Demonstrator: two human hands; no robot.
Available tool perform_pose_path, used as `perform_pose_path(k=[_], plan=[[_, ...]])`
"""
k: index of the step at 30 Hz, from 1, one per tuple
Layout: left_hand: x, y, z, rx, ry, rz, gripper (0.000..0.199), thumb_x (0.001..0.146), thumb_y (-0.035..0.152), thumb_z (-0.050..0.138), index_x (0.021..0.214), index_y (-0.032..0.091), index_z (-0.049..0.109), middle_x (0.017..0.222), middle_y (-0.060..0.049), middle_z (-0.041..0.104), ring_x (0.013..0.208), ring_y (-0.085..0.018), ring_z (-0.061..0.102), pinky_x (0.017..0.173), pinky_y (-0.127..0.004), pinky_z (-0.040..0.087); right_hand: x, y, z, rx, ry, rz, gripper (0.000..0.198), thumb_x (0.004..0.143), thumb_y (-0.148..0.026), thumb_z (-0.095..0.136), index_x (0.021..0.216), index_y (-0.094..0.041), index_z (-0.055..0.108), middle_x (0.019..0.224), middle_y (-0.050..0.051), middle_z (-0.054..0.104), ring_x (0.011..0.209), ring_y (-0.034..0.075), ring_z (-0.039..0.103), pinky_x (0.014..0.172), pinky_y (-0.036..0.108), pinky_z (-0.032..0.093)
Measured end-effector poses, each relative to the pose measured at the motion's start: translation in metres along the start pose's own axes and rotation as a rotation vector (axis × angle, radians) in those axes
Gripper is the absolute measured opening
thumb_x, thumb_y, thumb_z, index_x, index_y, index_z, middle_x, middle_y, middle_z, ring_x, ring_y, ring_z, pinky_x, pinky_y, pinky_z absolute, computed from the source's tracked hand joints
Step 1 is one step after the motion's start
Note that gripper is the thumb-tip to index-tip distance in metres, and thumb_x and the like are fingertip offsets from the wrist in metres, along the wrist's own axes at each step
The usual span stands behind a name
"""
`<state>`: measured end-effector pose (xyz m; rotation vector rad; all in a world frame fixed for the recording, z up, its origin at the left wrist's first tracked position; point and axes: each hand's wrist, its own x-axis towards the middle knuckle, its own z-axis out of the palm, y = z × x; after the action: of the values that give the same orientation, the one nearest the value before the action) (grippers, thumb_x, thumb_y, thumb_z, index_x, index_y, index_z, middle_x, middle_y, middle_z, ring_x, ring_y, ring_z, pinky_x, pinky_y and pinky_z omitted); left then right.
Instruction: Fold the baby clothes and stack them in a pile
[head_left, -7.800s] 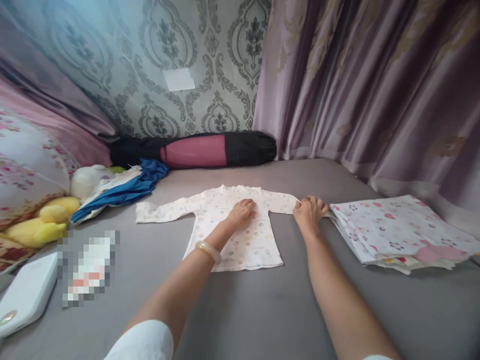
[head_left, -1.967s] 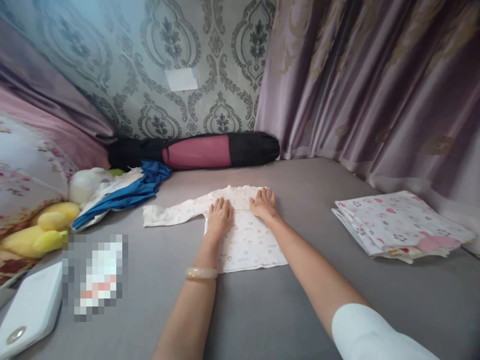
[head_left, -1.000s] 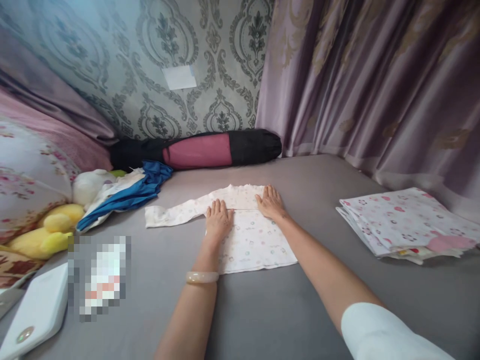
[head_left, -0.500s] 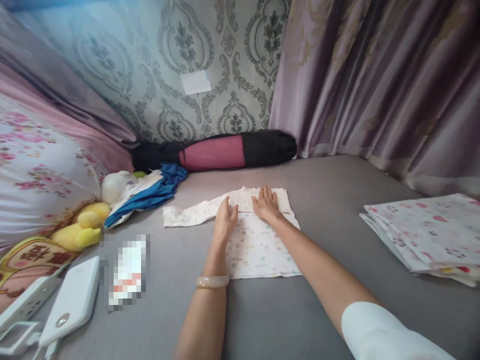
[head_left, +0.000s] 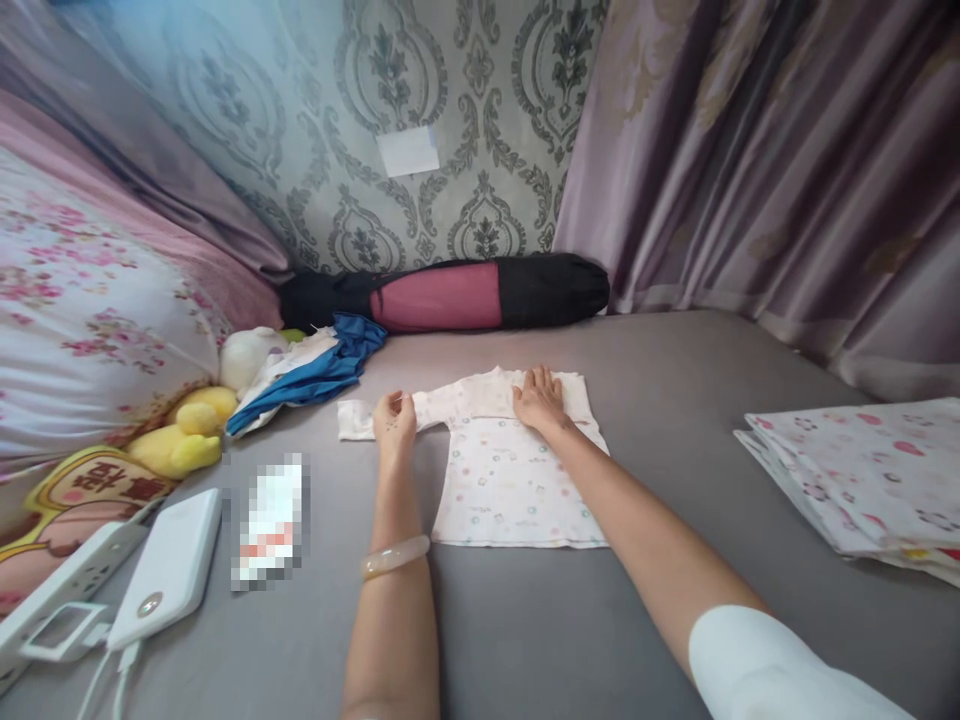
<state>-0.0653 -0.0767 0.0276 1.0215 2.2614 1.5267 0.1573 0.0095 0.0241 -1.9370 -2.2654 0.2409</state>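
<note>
A small white baby shirt (head_left: pixel 510 480) with a pastel print lies flat on the grey bed sheet (head_left: pixel 660 400). Its left sleeve stretches out to the left, while the other sleeve is folded across the upper body. My left hand (head_left: pixel 394 418) has its fingers closed on the outstretched sleeve near the cuff. Flat on the folded sleeve near the shoulder rests my right hand (head_left: pixel 541 398), fingers extended, holding nothing.
Folded printed cloths (head_left: pixel 862 470) lie at the right. At the left are a blue and white garment (head_left: pixel 315 370), yellow plush toy (head_left: pixel 176 440), white power bank (head_left: pixel 169 570) and power strip (head_left: pixel 75 590). A long black and pink bag (head_left: pixel 442 298) lies along the wall.
My left hand has moved left from the shirt's body to the outstretched sleeve and closed on it. My right hand stays pressed on the shirt. The view has shifted slightly.
</note>
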Motion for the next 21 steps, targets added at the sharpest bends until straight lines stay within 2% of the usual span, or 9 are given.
perform_pose_path(k=[3, 5, 8, 10, 12, 17, 21], plan=[[0.002, 0.000, -0.018, 0.124, 0.147, -0.105, 0.035, 0.084, 0.030, 0.050, 0.114, 0.012, 0.055, 0.104, -0.013, 0.064, 0.100, -0.026, 0.063, 0.094, -0.044, 0.048, -0.003, -0.018, 0.003, 0.007, 0.068, -0.108, 0.060, 0.097, -0.032, 0.027, 0.149, -0.002, 0.029, 0.159, 0.017, 0.018, 0.147, 0.027, 0.012, 0.118, 0.045, 0.007], [0.001, 0.001, -0.030, 0.230, 0.241, -0.110, 0.037, 0.086, 0.028, 0.049, 0.117, 0.008, 0.052, 0.111, -0.018, 0.060, 0.114, -0.034, 0.055, 0.103, -0.051, 0.039, -0.004, -0.032, 0.007, 0.023, 0.080, -0.193, 0.060, 0.098, -0.033, 0.026, 0.150, -0.003, 0.028, 0.159, 0.016, 0.018, 0.147, 0.026, 0.012, 0.118, 0.044, 0.006], [-0.003, 0.002, -0.044, 0.323, 0.328, -0.194, 0.045, 0.087, 0.030, 0.048, 0.123, 0.004, 0.046, 0.124, -0.027, 0.049, 0.128, -0.044, 0.039, 0.106, -0.060, 0.030, -0.002, -0.048, 0.013, 0.029, 0.057, -0.237, 0.062, 0.098, -0.036, 0.023, 0.149, -0.001, 0.028, 0.159, 0.016, 0.019, 0.147, 0.025, 0.012, 0.118, 0.043, 0.005], [-0.004, 0.001, -0.047, 0.345, 0.344, -0.288, 0.050, 0.087, 0.032, 0.048, 0.127, 0.003, 0.042, 0.131, -0.029, 0.043, 0.130, -0.046, 0.036, 0.105, -0.060, 0.031, 0.000, -0.052, 0.016, 0.027, 0.014, -0.219, 0.064, 0.099, -0.039, 0.021, 0.149, 0.000, 0.027, 0.159, 0.017, 0.021, 0.147, 0.026, 0.014, 0.118, 0.043, 0.007], [-0.004, -0.003, -0.045, 0.348, 0.325, -0.341, 0.053, 0.085, 0.032, 0.048, 0.129, 0.003, 0.041, 0.131, -0.031, 0.044, 0.130, -0.045, 0.038, 0.104, -0.058, 0.033, 0.003, -0.052, 0.019, 0.021, -0.016, -0.203, 0.066, 0.099, -0.041, 0.019, 0.149, 0.001, 0.027, 0.158, 0.017, 0.023, 0.147, 0.027, 0.015, 0.118, 0.043, 0.008], [0.003, -0.022, -0.036, 0.352, 0.329, -0.263, 0.054, 0.082, 0.029, 0.050, 0.130, 0.007, 0.039, 0.126, -0.028, 0.054, 0.127, -0.042, 0.044, 0.101, -0.059, 0.037, 0.008, -0.049, 0.027, -0.008, 0.012, -0.201, 0.067, 0.099, -0.042, 0.016, 0.149, 0.001, 0.028, 0.157, 0.017, 0.025, 0.146, 0.027, 0.016, 0.118, 0.044, 0.008], [0.010, -0.035, -0.038, 0.339, 0.321, -0.249, 0.051, 0.084, 0.030, 0.048, 0.129, 0.008, 0.039, 0.125, -0.027, 0.055, 0.128, -0.040, 0.045, 0.099, -0.056, 0.041, 0.008, -0.051, 0.030, -0.014, 0.020, -0.207, 0.066, 0.099, -0.041, 0.017, 0.149, 0.000, 0.028, 0.157, 0.017, 0.025, 0.146, 0.027, 0.016, 0.118, 0.044, 0.008]])
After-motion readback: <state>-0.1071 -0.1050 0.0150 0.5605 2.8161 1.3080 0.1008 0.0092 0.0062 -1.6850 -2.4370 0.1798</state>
